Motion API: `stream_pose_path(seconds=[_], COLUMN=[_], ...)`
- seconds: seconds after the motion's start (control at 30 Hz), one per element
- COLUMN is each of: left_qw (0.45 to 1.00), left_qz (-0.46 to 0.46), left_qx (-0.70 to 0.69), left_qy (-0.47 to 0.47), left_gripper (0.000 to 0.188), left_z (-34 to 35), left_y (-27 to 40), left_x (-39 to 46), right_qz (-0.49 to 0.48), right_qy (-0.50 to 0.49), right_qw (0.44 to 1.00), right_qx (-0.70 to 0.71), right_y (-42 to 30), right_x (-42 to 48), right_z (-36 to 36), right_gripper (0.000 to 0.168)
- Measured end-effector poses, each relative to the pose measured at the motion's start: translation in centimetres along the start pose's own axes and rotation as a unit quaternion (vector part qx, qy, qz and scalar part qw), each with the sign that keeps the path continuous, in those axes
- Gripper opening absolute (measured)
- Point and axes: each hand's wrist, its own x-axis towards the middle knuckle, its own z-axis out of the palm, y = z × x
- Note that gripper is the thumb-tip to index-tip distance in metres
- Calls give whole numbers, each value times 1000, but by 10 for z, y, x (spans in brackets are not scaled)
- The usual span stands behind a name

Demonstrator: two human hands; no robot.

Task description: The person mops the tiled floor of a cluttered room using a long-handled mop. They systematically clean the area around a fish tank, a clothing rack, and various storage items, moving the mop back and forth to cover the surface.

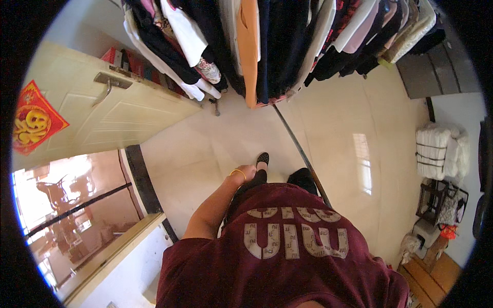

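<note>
My left hand point(249, 172), with a yellow band around the wrist, hangs low in front of my dark trousers. Its fingers are partly hidden, and I cannot make out anything in them. My right hand is out of view. Before me, at the top of the head view, hangs a long row of garments, among them an orange one point(248, 54), a white one point(187, 34) and several black ones point(287, 50). Below me show a dark patterned shoe point(263, 158) and my maroon shirt point(300, 277) with pale lettering.
A cream door point(146, 106) with a lever handle point(108, 88) and a red diamond decoration point(38, 119) stands ajar at left. A narrow dark strip point(294, 142) crosses the tiled floor point(346, 115). Along the right wall are white strapped bundles point(431, 152) and a dark-framed rack point(429, 198).
</note>
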Motion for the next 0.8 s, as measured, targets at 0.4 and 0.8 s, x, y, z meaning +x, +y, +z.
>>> stream_pose_path(seconds=[0.4,0.8], left_qw=[998,957], left_qz=[15,254], left_qx=[-38,103], left_qy=[52,99], left_gripper=[25,57], left_z=[-13,124], left_y=[57,141], left_x=[-32,-48], right_qz=[-83,-1], right_qy=[141,14], right_qw=[979,988], right_qx=[-124,-152], right_y=[-133,38], right_x=[186,-45], right_z=[77,143], right_gripper=[48,58])
